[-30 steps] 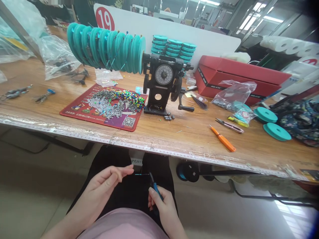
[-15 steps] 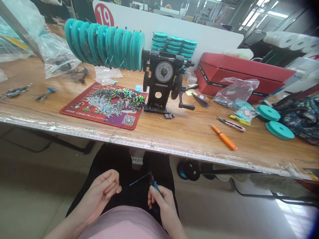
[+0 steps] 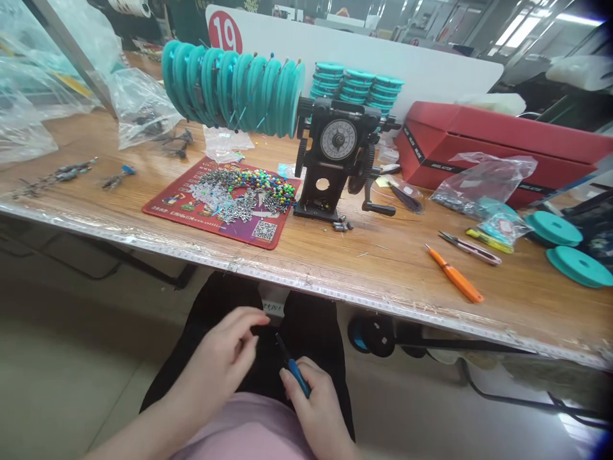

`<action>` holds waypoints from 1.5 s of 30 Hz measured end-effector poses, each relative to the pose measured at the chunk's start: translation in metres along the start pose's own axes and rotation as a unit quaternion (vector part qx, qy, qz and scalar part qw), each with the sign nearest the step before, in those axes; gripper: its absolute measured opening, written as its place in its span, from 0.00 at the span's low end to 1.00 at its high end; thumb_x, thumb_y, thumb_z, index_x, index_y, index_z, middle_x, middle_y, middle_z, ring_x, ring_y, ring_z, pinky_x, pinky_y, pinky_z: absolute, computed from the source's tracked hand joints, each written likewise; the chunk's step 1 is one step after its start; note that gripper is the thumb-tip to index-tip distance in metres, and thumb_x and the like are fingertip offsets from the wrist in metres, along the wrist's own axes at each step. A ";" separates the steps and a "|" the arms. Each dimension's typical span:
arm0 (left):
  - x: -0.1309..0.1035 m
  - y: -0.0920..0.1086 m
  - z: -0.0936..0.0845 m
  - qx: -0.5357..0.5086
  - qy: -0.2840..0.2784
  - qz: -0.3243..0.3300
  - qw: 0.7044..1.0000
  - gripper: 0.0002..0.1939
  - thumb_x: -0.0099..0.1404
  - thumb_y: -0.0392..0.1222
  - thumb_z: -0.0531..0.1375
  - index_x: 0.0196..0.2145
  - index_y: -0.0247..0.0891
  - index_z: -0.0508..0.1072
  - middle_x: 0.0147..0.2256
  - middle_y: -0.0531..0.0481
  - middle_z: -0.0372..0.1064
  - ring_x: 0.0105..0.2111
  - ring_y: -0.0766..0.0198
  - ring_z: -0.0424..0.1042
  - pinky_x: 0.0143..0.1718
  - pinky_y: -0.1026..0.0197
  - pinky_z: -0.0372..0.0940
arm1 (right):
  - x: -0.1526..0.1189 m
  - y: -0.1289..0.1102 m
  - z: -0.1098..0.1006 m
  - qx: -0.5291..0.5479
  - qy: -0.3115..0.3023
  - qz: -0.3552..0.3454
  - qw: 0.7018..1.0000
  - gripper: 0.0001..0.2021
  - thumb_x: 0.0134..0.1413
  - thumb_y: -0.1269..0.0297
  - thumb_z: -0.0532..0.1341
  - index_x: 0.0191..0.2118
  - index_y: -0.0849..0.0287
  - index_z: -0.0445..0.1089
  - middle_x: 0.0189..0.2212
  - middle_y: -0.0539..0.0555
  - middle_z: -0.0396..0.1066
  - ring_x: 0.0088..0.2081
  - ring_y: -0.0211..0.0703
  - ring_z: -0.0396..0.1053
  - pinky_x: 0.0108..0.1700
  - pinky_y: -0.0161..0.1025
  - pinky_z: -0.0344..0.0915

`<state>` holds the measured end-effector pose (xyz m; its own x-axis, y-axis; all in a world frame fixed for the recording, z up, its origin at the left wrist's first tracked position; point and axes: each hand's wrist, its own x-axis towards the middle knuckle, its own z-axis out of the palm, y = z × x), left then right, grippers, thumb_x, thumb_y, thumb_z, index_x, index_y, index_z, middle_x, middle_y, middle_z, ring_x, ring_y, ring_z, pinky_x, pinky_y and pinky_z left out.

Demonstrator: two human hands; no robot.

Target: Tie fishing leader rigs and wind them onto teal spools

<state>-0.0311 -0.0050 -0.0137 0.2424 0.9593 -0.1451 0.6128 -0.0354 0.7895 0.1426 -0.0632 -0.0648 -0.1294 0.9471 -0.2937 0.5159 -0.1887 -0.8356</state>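
Over my lap, my right hand (image 3: 313,393) is wrapped round blue-handled pliers (image 3: 297,375), whose dark, narrow jaws point up and to the left. Just left of the jaw tips, my left hand (image 3: 227,351) hovers with its thumb and forefinger apart, and I make out nothing between them. No thread shows at the plier tips now. Both hands are below the front edge of the table (image 3: 335,284).
On the table stands a black winding machine (image 3: 316,185) with a crank, carrying a row of turquoise spools (image 3: 234,89). A red mat (image 3: 191,220) bears beads and swivels. Further right lie an orange-handled tool (image 3: 454,275), thread snips (image 3: 472,248) and a red box (image 3: 502,137).
My left hand has moved right and up towards the pliers, its fingers opening. The thin blue line at the plier tips is out of sight. The view has swung slightly left.
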 end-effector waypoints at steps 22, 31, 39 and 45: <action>0.000 -0.007 0.046 -0.186 -0.068 -0.117 0.973 0.08 0.56 0.36 0.48 0.21 0.37 0.60 0.20 0.57 0.52 0.23 0.68 0.52 0.24 0.66 0.50 | -0.009 0.013 0.017 -0.115 0.085 -0.107 0.984 0.11 0.55 0.64 0.49 0.26 0.60 0.63 0.25 0.52 0.63 0.27 0.39 0.62 0.28 0.34 0.54; -0.002 -0.023 0.039 -0.086 -0.013 -0.099 0.991 0.07 0.56 0.34 0.48 0.21 0.39 0.57 0.21 0.57 0.52 0.23 0.67 0.53 0.24 0.66 0.49 | -0.001 0.013 -0.010 0.263 0.142 0.052 0.953 0.17 0.55 0.56 0.49 0.19 0.59 0.58 0.18 0.49 0.61 0.22 0.37 0.60 0.26 0.33 0.57; -0.004 -0.012 0.037 -0.078 -0.070 -0.065 0.992 0.08 0.61 0.40 0.48 0.26 0.40 0.63 0.24 0.56 0.57 0.24 0.67 0.57 0.25 0.66 0.53 | -0.003 0.005 -0.016 0.019 0.043 -0.011 0.999 0.10 0.56 0.62 0.49 0.33 0.58 0.67 0.35 0.52 0.66 0.37 0.41 0.65 0.38 0.34 0.60; -0.006 -0.012 0.034 -0.017 -0.091 -0.023 0.995 0.09 0.62 0.38 0.46 0.29 0.40 0.64 0.27 0.54 0.60 0.26 0.66 0.60 0.27 0.65 0.55 | -0.007 0.011 -0.023 -0.136 0.006 -0.071 0.988 0.11 0.56 0.67 0.49 0.39 0.60 0.67 0.45 0.57 0.64 0.47 0.46 0.61 0.49 0.43 0.58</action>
<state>-0.0141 -0.0202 -0.0428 0.3493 0.8926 -0.2852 0.6020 0.0195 0.7983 0.1685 -0.0662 -0.0609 -0.2070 0.9623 -0.1763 0.7016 0.0204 -0.7123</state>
